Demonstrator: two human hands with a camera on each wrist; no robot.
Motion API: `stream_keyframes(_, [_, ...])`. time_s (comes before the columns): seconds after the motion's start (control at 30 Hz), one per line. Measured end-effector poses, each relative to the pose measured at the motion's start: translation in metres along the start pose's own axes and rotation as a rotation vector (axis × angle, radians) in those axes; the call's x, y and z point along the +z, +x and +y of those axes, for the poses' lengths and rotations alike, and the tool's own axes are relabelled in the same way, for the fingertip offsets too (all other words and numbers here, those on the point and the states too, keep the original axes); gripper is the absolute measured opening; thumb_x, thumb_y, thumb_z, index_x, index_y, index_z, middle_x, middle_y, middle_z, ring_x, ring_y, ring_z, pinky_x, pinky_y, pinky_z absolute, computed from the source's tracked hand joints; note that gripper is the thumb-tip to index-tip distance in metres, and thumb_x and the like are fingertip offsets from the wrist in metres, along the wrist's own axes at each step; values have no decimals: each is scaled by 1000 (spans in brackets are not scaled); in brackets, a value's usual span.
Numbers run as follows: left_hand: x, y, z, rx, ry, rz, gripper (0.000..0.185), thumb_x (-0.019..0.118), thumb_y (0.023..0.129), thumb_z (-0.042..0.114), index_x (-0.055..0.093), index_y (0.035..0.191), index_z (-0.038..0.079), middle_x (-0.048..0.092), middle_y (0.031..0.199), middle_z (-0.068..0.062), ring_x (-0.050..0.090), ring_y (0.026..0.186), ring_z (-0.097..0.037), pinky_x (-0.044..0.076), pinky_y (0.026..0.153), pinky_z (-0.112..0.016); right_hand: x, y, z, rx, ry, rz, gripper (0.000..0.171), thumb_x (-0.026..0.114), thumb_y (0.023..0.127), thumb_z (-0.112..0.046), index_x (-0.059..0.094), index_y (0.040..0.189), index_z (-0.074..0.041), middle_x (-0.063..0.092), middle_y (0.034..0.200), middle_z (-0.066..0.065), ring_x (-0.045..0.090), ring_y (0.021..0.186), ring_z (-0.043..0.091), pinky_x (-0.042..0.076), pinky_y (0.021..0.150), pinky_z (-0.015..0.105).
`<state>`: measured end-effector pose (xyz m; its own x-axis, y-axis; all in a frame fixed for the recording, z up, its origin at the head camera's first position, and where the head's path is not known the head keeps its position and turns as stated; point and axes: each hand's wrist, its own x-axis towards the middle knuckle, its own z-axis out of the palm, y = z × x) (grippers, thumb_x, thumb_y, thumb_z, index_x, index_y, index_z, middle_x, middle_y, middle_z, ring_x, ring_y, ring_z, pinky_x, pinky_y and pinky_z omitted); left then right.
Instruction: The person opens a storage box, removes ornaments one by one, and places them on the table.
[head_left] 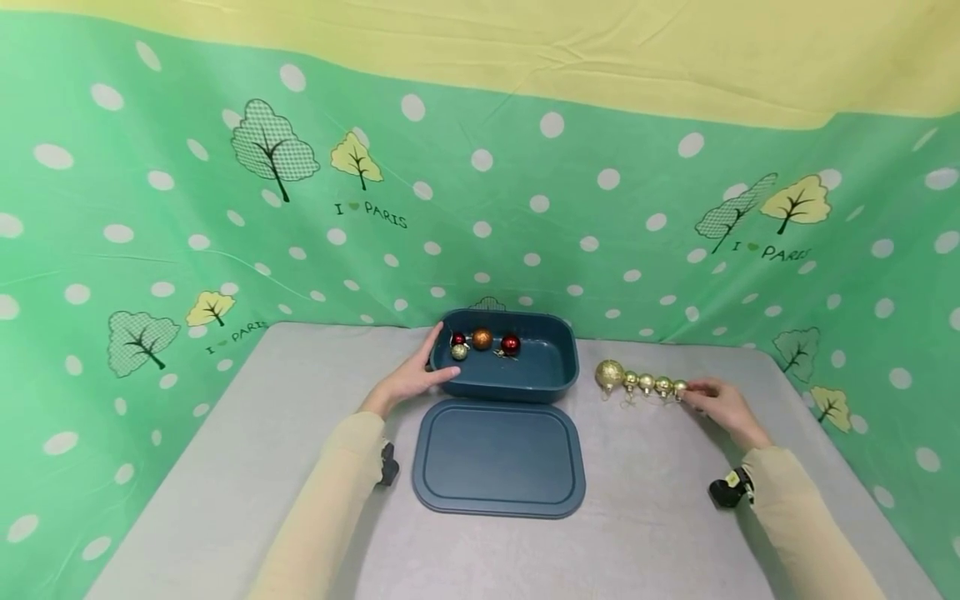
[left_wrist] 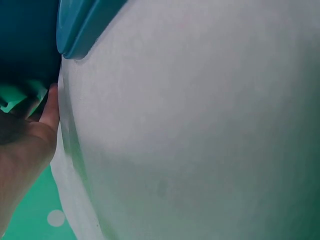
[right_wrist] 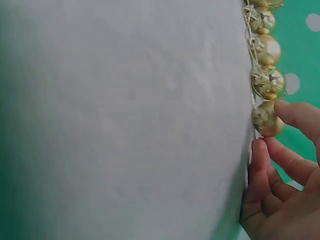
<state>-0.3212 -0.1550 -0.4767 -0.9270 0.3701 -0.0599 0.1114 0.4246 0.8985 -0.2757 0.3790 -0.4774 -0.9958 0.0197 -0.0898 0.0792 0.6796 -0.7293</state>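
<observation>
1. The right hand [head_left: 722, 406] lies on the grey table [head_left: 660, 517] at about 3 o'clock from the teal tub [head_left: 558, 367], at the right end of a row of gold baubles [head_left: 647, 382].
2. In the right wrist view, the thumb and a curled fingertip [right_wrist: 295, 112] close around the end bauble [right_wrist: 266, 121], the last small gold ball in the row; the fingertip touches its far side and the thumb sits just below it. The remaining fingers are loosely bent behind.
3. The row runs from the pinched ball toward 9 o'clock: three more small gold balls touching one another, then a larger glittery gold ball [head_left: 610, 374] nearest the tub.
4. The left hand [head_left: 415, 377] rests against the tub's left wall at about 9 o'clock, fingers fairly straight, with the thumb along the near side and fingertips up at the rim.
5. Inside the tub lie four baubles near its back left corner: a small red one, a pale gold one, an orange one [head_left: 482, 338] and a red one [head_left: 510, 344].
6. The tub's flat lid [head_left: 498, 458] lies on the table at 6 o'clock from the tub, just beside it.
</observation>
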Motion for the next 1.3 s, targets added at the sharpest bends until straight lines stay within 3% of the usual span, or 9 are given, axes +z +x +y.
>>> stream_keyframes(0.23, [1,2,-3,7,9,-9,93,64,95,29,-6,156,25,-7,161,-9,1,144,-36,7,113,-56,-14,-13,-7,-67,148,15,51,55,99,-18,41,133,17,55,116,26,57,84,9,52,71,26])
stream_keyframes(0.4, [0,-1,-1,-6,13,0,93,64,94,30,-6,156,27,-6,161,-8,1,144,-35,8,113,-55,-15,-17,-21,-114,160,35,49,55,100,-19,43,134,14,55,116,17,53,86,-4,51,75,22])
stream_keyframes(0.67, [1,-1,-1,-6,16,-2,94,64,94,33,-6,156,25,-6,161,-8,1,145,-34,8,113,-55,-2,-21,-45,-213,233,-7,43,57,97,-9,46,130,16,63,106,3,59,86,2,52,72,23])
stream_keyframes(0.9, [1,0,-2,-3,17,-3,93,64,94,33,-6,156,27,-7,161,-8,1,144,-35,8,113,-57,14,-25,-68,-264,282,-50,40,58,94,0,48,128,17,61,109,20,61,88,10,53,74,26])
stream_keyframes(1.03, [1,0,-1,-9,19,1,92,63,95,31,-6,156,29,-7,161,-8,1,144,-36,9,112,-57,20,-26,-76,-294,287,-74,41,59,92,2,49,128,16,57,116,32,61,89,7,54,77,28])
stream_keyframes(1.3, [1,1,-2,-8,26,2,92,63,95,32,-6,156,28,-6,161,-9,2,144,-36,9,113,-57,36,-28,-96,-302,295,-116,42,62,91,-1,51,129,13,54,125,34,62,96,13,51,82,25])
